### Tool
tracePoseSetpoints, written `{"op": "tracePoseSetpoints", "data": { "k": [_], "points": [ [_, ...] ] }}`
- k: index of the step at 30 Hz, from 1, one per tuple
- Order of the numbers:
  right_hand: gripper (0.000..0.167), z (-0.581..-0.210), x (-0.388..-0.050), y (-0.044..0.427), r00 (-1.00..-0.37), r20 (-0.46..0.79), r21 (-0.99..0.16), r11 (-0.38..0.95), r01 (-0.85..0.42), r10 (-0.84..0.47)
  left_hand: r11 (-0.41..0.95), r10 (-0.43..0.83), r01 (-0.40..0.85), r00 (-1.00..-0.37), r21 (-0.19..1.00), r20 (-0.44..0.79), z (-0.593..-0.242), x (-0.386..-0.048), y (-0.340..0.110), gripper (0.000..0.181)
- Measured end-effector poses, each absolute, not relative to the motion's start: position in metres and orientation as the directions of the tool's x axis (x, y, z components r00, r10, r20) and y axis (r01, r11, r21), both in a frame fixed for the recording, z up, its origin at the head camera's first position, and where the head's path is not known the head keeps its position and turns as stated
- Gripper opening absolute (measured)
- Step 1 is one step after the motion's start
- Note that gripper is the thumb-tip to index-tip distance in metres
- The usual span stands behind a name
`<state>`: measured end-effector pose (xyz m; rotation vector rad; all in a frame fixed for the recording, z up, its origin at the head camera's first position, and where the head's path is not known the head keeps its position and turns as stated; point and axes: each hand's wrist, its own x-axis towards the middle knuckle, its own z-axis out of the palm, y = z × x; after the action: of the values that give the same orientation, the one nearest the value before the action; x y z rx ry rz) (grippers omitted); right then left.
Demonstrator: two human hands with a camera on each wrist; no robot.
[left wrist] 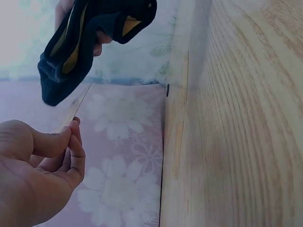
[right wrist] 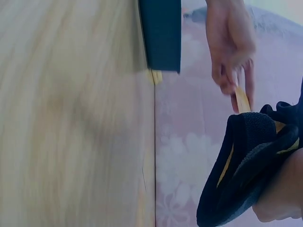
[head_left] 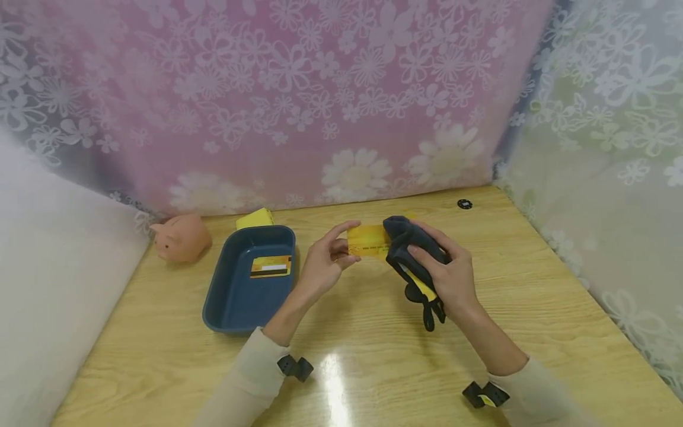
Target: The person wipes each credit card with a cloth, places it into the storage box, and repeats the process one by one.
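"In the middle of the frame, what is being handled?"

"A yellow card (head_left: 365, 239). The left hand (head_left: 324, 256) pinches its left end between thumb and fingers, and its other end reaches a dark cloth pouch (head_left: 416, 243). Whether that end sits inside the pouch or just behind it, I cannot tell."

"And the right hand (head_left: 453, 270)?"

"Curled round the pouch, thumb on the near face, holding it above the bench (head_left: 533, 296). Black cords (head_left: 428, 314) hang from the lower end."

"How far along would you say it is?"

"Partway, I judge. One card lies set down in a container, while the pinched one is not yet settled in either. That seems to be what is left, along with whatever else the pouch holds."

"So the pouch has something in it?"

"Yes, a yellow edge (head_left: 421, 286) shows through its lower opening; how many pieces, I cannot tell."

"And the other container?"

"A blue tray (head_left: 240, 302), left of centre, with a striped card (head_left: 271, 267) lying flat inside, near its right wall. A yellow block (head_left: 255, 219) is outside, just behind the tray's far rim, and a pink piggy bank (head_left: 184, 238) stands farther left."
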<state>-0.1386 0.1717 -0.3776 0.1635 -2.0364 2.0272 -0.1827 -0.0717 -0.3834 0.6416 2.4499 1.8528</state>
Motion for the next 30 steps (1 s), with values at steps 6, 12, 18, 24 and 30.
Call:
{"op": "tracePoseSetpoints", "data": {
  "k": [6,12,18,24,30],
  "points": [
    [0.045,-0.38,-0.135,0.145,-0.96,0.28,-0.96,0.01,-0.279,0.006,0.23,0.349,0.324,-0.908,0.918,0.233,-0.385,-0.184,-0.066,0.066],
    [0.043,-0.382,-0.136,0.121,-0.956,0.29,-0.957,0.005,-0.291,-0.051,0.25,0.345,0.34,-0.906,0.906,0.245,-0.386,-0.184,-0.066,0.07],
    [0.042,-0.387,-0.138,0.113,-0.934,0.356,-0.93,0.089,-0.357,-0.029,0.257,0.324,0.35,-0.909,0.901,0.261,-0.384,-0.181,-0.07,0.069],
    [0.041,-0.392,-0.138,0.122,-0.918,0.395,-0.907,0.16,-0.39,0.003,0.272,0.325,0.369,-0.905,0.889,0.275,-0.384,-0.179,-0.069,0.068],
    [0.042,-0.393,-0.139,0.136,-0.911,0.412,-0.899,0.176,-0.402,0.023,0.274,0.303,0.37,-0.909,0.888,0.286,-0.385,-0.177,-0.067,0.064]
  ]
}}
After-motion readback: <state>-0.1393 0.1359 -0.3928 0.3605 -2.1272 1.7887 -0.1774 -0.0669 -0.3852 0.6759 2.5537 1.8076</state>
